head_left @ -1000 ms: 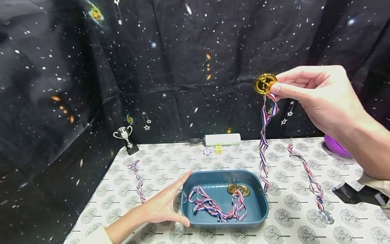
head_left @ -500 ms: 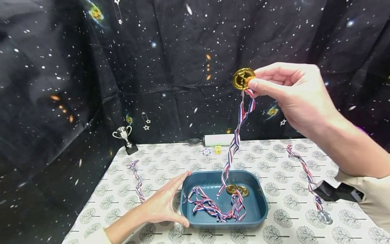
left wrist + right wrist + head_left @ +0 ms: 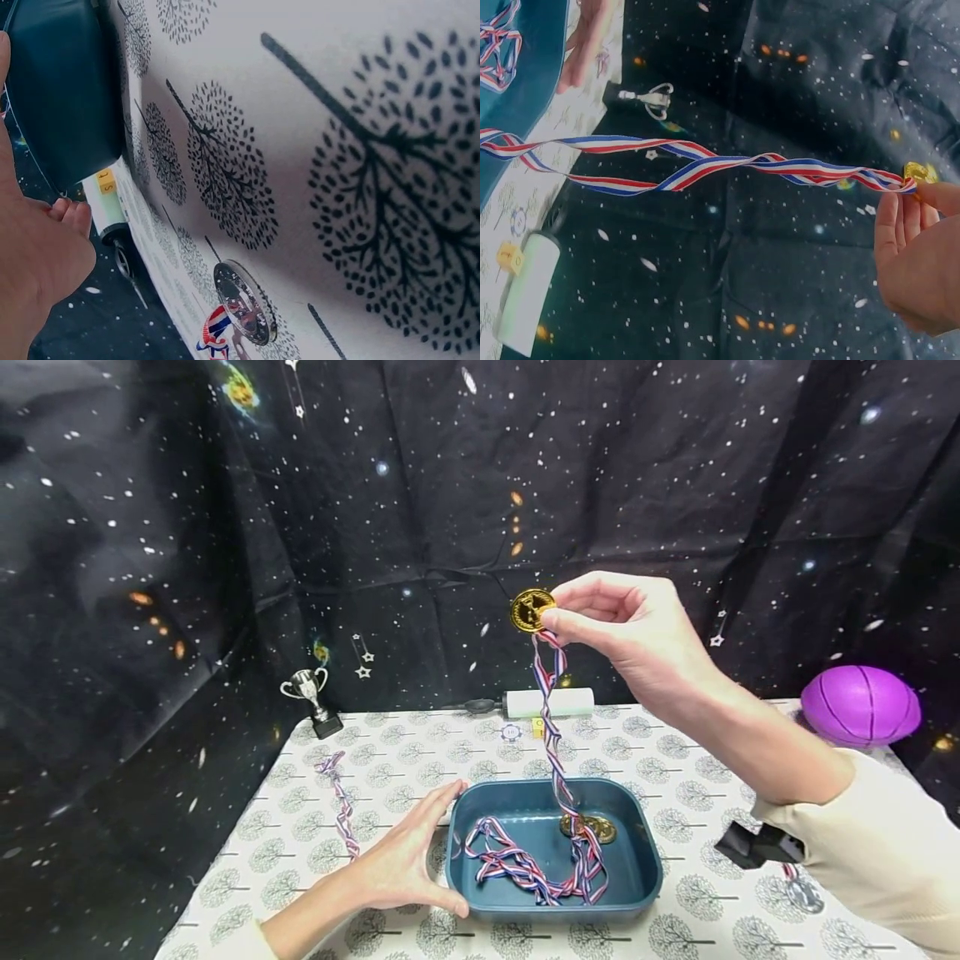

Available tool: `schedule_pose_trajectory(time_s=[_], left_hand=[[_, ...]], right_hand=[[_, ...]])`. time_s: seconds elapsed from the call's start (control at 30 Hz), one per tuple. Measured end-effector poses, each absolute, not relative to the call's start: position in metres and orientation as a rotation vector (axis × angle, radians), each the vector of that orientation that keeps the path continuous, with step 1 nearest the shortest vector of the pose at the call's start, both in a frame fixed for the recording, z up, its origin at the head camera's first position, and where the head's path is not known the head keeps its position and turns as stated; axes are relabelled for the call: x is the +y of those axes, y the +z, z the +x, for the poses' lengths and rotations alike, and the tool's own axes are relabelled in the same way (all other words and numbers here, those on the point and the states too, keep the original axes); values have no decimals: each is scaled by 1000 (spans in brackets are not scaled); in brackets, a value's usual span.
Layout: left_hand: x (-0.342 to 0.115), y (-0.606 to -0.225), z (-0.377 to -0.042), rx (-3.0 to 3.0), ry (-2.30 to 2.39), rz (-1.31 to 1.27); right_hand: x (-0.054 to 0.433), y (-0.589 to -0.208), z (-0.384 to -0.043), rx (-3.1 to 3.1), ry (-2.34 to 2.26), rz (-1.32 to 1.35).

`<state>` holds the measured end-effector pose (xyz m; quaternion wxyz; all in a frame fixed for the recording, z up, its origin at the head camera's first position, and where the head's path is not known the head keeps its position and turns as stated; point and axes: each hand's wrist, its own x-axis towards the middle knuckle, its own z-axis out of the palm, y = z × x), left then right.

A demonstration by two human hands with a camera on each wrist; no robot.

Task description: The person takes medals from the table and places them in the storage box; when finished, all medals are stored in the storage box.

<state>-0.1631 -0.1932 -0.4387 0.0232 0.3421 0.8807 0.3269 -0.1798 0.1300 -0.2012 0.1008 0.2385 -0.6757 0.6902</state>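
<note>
My right hand (image 3: 626,622) pinches a gold medal (image 3: 532,610) between thumb and fingers, high over the blue plastic box (image 3: 555,912). Its red, white and blue ribbon (image 3: 551,727) hangs twisted down into the box. Inside lie other gold medals (image 3: 600,828), partly overlapped, with bunched ribbons (image 3: 517,870). My left hand (image 3: 405,864) spreads along the box's left end, thumb at the near corner and fingertips at the far one. In the right wrist view, the medal (image 3: 921,172) shows at the fingertips, its ribbon (image 3: 727,161) stretching across to the box.
A silver trophy cup (image 3: 307,689) stands back left. A ribbon (image 3: 342,814) lies left; its silver medal (image 3: 244,304) shows in the left wrist view. Another silver medal (image 3: 806,896) lies right, below my forearm. Behind are a white cylinder (image 3: 570,702), yellow block (image 3: 537,727), chip (image 3: 512,732) and purple ball (image 3: 860,706).
My right hand has carried the gold medal leftward, from right of the box to above it, then lowered it, so the ribbon's end dips inside. The left hand stays at the box.
</note>
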Motion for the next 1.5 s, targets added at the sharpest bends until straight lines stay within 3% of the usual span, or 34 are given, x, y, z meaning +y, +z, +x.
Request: schedule_pose_trajectory(time_s=[0.83,1.5], left_hand=[[-192,-438,-164,2703,1028,1042],[-193,-436,-163,2725,999,1070]], right_hand=[[72,-212,-195,-2059,2051,699],[94,-246,-143,-2333,2091,625]])
